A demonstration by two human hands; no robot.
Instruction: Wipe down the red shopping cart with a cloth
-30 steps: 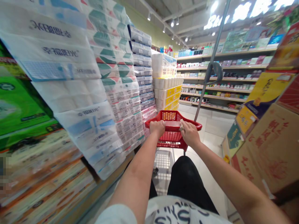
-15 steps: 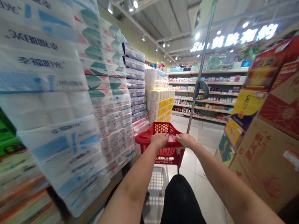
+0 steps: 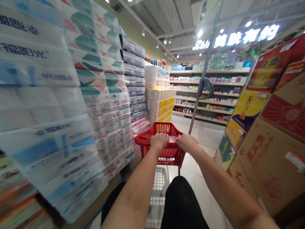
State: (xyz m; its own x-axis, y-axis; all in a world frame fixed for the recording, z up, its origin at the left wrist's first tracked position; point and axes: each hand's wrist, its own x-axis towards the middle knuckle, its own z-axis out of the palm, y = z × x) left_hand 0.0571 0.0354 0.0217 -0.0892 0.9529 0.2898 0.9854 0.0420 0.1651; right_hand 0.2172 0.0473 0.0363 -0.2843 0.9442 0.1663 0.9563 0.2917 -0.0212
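Red shopping basket [image 3: 144, 138] is just in front of me; my left hand [image 3: 159, 141] and my right hand [image 3: 187, 143] curl closed over its near rim, between stacked toilet paper packs [image 3: 107, 127] and cardboard cartons [image 3: 269, 168].

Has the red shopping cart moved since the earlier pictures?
Yes, forward: the red shopping cart has rolled closer to the yellow-banded tissue stack, which looks larger now than in the earlier views.
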